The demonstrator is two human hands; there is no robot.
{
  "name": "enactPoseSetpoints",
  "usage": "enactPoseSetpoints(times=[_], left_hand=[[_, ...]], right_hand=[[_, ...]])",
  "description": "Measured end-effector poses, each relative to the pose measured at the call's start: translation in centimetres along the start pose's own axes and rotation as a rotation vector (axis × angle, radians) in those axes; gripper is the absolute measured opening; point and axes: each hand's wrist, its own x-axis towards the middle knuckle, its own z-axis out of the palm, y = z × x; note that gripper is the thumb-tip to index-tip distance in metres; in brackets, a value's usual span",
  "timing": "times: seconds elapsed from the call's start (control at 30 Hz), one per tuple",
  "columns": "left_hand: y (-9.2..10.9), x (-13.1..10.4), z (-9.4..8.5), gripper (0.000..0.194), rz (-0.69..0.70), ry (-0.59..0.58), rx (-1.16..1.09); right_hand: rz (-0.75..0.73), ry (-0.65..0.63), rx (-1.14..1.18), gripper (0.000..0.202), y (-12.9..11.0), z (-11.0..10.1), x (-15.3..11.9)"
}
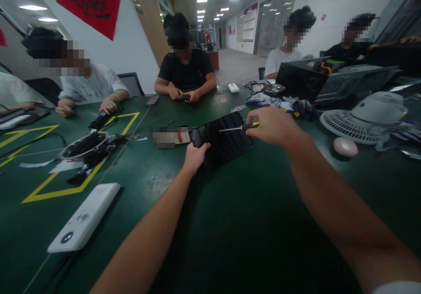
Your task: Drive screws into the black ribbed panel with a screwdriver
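A flat black rectangular panel with a glossy face lies tilted in front of me; I cannot tell its exact kind. My left hand grips its near left corner, thumb on top and the other fingers mostly hidden. In my right hand is a screwdriver with a yellow and black handle, pinched by the fingers. Its thin metal shaft points left across the panel, the tip over the upper middle of the face. Whether that tip touches the surface cannot be made out. A beige box with a red mark sits just left of the panel.
On the green table a white power bank lies front left. A round-framed device with cables is behind it. At right stand a white fan, a pale mouse and an opened computer case. Several people sit around.
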Motion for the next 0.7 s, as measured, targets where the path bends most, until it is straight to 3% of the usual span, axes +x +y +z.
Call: enactPoseSetpoints(times=[0.47, 0.7], left_hand=[[-0.2, 0.13, -0.06, 0.031, -0.011, 0.019, 0.019], [-0.61, 0.42, -0.26, 0.035, 0.0, -0.002, 0.008]], right_hand=[[-0.01, 0.036, 0.013, 0.024, -0.34, 0.18, -0.1], [0.012, -0.026, -0.012, 0.03, -0.47, 0.24, 0.07]])
